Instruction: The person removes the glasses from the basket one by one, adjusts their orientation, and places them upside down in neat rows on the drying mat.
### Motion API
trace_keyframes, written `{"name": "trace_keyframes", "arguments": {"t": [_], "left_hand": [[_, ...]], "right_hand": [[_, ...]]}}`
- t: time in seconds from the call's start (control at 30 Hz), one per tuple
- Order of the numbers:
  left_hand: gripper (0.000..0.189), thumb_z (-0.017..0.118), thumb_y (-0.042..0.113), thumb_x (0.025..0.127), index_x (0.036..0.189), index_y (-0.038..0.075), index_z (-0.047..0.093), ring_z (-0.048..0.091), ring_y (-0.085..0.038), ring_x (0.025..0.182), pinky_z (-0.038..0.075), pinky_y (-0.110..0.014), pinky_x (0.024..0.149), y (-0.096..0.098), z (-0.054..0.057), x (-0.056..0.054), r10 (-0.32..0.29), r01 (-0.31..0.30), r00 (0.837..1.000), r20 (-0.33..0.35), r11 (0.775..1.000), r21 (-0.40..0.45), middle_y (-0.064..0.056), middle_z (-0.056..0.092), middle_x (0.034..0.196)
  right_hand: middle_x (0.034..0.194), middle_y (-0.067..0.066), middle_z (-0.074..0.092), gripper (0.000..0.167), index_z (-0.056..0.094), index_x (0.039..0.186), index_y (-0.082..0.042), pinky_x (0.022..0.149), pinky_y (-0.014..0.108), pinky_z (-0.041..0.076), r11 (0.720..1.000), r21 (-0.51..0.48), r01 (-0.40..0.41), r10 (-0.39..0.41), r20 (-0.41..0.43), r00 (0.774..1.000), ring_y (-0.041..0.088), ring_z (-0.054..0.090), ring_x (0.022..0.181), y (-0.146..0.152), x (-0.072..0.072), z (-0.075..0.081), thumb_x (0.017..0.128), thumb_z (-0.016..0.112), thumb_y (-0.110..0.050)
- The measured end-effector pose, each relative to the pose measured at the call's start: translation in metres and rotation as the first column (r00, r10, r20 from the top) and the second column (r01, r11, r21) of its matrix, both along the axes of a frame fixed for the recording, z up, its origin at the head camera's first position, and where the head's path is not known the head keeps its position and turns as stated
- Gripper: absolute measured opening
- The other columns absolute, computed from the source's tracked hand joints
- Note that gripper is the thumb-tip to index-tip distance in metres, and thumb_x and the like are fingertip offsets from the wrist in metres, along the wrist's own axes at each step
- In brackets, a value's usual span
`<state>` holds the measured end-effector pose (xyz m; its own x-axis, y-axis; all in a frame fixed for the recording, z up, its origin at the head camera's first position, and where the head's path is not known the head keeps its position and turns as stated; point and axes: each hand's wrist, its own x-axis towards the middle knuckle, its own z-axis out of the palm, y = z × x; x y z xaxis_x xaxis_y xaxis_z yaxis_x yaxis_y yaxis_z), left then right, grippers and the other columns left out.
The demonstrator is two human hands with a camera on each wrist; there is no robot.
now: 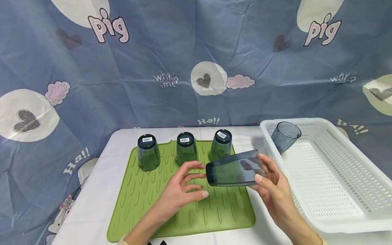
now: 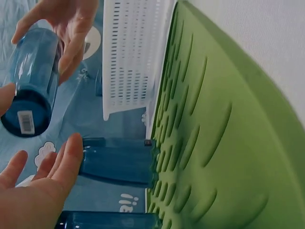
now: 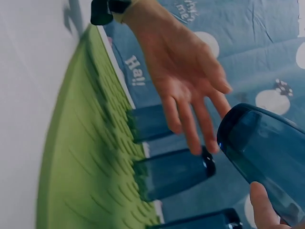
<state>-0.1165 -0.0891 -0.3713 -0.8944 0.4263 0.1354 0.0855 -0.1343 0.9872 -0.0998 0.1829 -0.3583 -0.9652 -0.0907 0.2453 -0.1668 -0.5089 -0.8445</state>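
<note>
My right hand [image 1: 275, 192] grips a blue-tinted drinking glass [image 1: 235, 169] near its rim, thumb on the near side. The glass lies nearly sideways in the air, its dark base toward the left; a barcode sticker on that base shows in the left wrist view [image 2: 26, 122]. My left hand [image 1: 180, 190] is spread beside the base, fingers loosely bent and holding nothing. Its fingertips come very close to the base; whether they touch, I cannot tell. Below both hands lies a green ridged drying mat [image 1: 137, 211]. Three similar glasses [image 1: 149, 156] stand upside down along its far side.
A white perforated plastic basket [image 1: 321, 217] stands to the right of the mat. Another blue-tinted glass [image 1: 284, 136] leans in its far left corner. A white cloth [image 1: 88, 207] covers the table, and a printed blue curtain [image 1: 171, 105] hangs behind.
</note>
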Motion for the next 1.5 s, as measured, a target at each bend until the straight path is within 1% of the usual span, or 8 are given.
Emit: {"name": "trace_keyframes", "arguments": {"t": [0.17, 0.27, 0.4, 0.8, 0.97, 1.1, 1.27, 1.5], "left_hand": [[0.075, 0.076, -0.003, 0.081, 0.144, 0.015, 0.041, 0.048, -0.034, 0.126, 0.048, -0.05, 0.099, 0.002, -0.003, 0.001, -0.055, 0.052, 0.997, 0.051, 0.996, 0.072, -0.011, 0.036, 0.149], [0.076, 0.075, -0.004, 0.081, 0.145, 0.014, 0.04, 0.049, -0.032, 0.126, 0.048, -0.048, 0.099, 0.004, -0.005, 0.002, -0.076, 0.07, 0.995, 0.057, 0.992, 0.103, -0.012, 0.035, 0.15], [0.075, 0.076, -0.003, 0.081, 0.145, 0.012, 0.04, 0.047, -0.031, 0.128, 0.047, -0.044, 0.101, 0.006, -0.008, 0.003, -0.082, 0.075, 0.995, 0.053, 0.989, 0.13, -0.015, 0.036, 0.148], [0.075, 0.078, -0.004, 0.079, 0.143, 0.011, 0.042, 0.048, -0.031, 0.127, 0.049, -0.041, 0.099, 0.01, -0.01, 0.004, -0.043, 0.033, 0.996, 0.082, 0.992, 0.124, -0.017, 0.041, 0.142], [0.074, 0.079, -0.004, 0.077, 0.141, 0.009, 0.044, 0.049, -0.031, 0.125, 0.049, -0.04, 0.099, 0.011, -0.011, 0.005, -0.012, 0.002, 0.997, 0.082, 0.993, 0.118, -0.018, 0.045, 0.14], [0.074, 0.079, -0.005, 0.076, 0.14, 0.008, 0.045, 0.051, -0.031, 0.124, 0.049, -0.04, 0.1, 0.01, -0.012, 0.006, 0.008, -0.017, 0.998, 0.069, 0.991, 0.133, -0.017, 0.047, 0.139], [0.074, 0.08, -0.006, 0.074, 0.139, 0.006, 0.046, 0.053, -0.033, 0.121, 0.049, -0.039, 0.099, 0.009, -0.012, 0.007, 0.019, -0.029, 0.998, 0.059, 0.986, 0.165, -0.018, 0.047, 0.139], [0.073, 0.078, -0.007, 0.073, 0.138, 0.004, 0.046, 0.054, -0.035, 0.119, 0.05, -0.041, 0.098, 0.007, -0.009, 0.008, 0.034, -0.043, 0.998, 0.055, 0.982, 0.182, -0.019, 0.046, 0.14]], "right_hand": [[0.136, 0.01, 0.052, 0.051, 0.04, 0.139, -0.005, 0.08, 0.031, 0.057, 0.999, 0.022, -0.035, 0.034, 0.053, 0.998, 0.018, 0.059, 0.109, -0.008, 0.004, -0.005, 0.091, 0.048, 0.01], [0.138, 0.011, 0.051, 0.051, 0.039, 0.139, -0.005, 0.084, 0.034, 0.057, 0.998, 0.014, -0.064, 0.063, 0.057, 0.996, 0.019, 0.058, 0.113, -0.012, 0.006, -0.008, 0.091, 0.047, 0.01], [0.139, 0.013, 0.05, 0.052, 0.04, 0.139, -0.005, 0.091, 0.041, 0.055, 0.995, -0.006, -0.095, 0.096, 0.041, 0.995, 0.022, 0.056, 0.118, -0.016, 0.006, -0.012, 0.09, 0.047, 0.01], [0.141, 0.014, 0.047, 0.053, 0.036, 0.142, -0.003, 0.095, 0.046, 0.051, 0.987, -0.025, -0.161, 0.161, 0.038, 0.986, 0.025, 0.055, 0.121, -0.021, 0.007, -0.015, 0.091, 0.046, 0.008], [0.142, 0.014, 0.047, 0.053, 0.035, 0.142, -0.004, 0.096, 0.047, 0.051, 0.983, -0.027, -0.18, 0.181, 0.052, 0.982, 0.026, 0.054, 0.122, -0.02, 0.006, -0.016, 0.092, 0.045, 0.007], [0.141, 0.014, 0.047, 0.052, 0.035, 0.143, -0.004, 0.096, 0.046, 0.051, 0.978, -0.03, -0.206, 0.207, 0.029, 0.978, 0.026, 0.053, 0.124, -0.019, 0.006, -0.017, 0.093, 0.044, 0.007], [0.139, 0.014, 0.048, 0.052, 0.036, 0.144, -0.005, 0.097, 0.045, 0.05, 0.973, -0.009, -0.229, 0.23, 0.026, 0.973, 0.026, 0.054, 0.122, -0.019, 0.005, -0.017, 0.093, 0.046, 0.005], [0.138, 0.014, 0.048, 0.051, 0.038, 0.143, -0.006, 0.101, 0.038, 0.047, 0.972, 0.053, -0.228, 0.225, 0.051, 0.973, 0.022, 0.053, 0.12, -0.018, 0.004, -0.018, 0.094, 0.049, 0.002]]}}
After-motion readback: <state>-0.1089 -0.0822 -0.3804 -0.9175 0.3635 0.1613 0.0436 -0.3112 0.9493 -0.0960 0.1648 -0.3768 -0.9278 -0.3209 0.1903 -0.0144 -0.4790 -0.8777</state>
